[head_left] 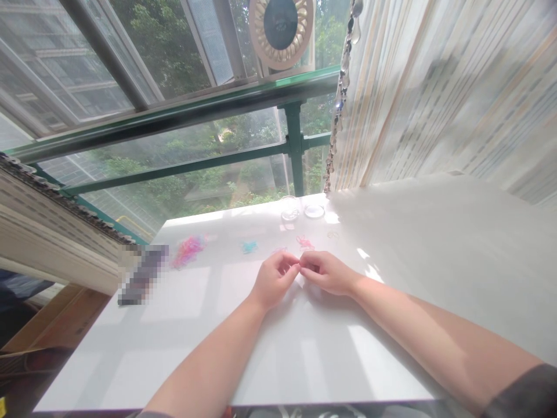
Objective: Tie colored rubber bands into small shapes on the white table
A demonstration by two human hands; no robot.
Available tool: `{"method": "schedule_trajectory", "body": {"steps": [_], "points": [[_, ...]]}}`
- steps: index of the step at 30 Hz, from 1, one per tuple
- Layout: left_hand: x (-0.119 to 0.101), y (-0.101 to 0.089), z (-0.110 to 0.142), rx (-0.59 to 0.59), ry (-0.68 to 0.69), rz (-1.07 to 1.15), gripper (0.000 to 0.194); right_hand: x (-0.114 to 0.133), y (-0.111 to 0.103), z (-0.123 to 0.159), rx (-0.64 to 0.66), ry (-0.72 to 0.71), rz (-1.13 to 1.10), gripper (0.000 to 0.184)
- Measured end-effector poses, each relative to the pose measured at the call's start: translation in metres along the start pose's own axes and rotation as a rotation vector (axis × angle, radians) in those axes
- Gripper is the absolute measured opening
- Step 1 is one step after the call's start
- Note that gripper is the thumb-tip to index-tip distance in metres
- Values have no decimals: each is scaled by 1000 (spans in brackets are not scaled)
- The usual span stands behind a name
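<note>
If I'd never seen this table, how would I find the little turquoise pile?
Start with the white table by the window. Beyond the left hand and a little to its left, look between the bigger pink-and-purple pile and the small pink pile. The turquoise pile there is the only one blue-green throughout.

no readable text, marks (81, 330) on the cardboard box (61, 322) blurred, emblem (281, 26) on the fan (282, 58) illegible

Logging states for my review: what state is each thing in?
Left hand, fingertips pinched, close against the right's
Right hand, fingertips pinched; anything held too small to tell
Pink pile, loose
Blue pile, loose
Multicoloured pile, loose
Clear dishes, side by side
Fan-like device, upright; running or not unclear
Curtain, hanging
Table, partly sunlit
</note>
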State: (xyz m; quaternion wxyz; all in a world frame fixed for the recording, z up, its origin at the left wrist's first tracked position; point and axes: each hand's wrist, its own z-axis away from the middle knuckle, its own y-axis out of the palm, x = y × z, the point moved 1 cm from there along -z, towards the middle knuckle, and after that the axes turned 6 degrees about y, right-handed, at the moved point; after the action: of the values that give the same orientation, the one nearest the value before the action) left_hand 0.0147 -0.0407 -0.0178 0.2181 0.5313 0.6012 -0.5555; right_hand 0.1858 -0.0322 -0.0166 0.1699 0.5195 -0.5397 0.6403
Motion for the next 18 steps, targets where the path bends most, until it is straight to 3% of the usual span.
{"method": "schedule_trajectory", "body": {"steps": [18], "points": [[-3, 0, 0, 25, -11, 27, 17, -2, 0, 0, -13, -1, -6, 16]]}}
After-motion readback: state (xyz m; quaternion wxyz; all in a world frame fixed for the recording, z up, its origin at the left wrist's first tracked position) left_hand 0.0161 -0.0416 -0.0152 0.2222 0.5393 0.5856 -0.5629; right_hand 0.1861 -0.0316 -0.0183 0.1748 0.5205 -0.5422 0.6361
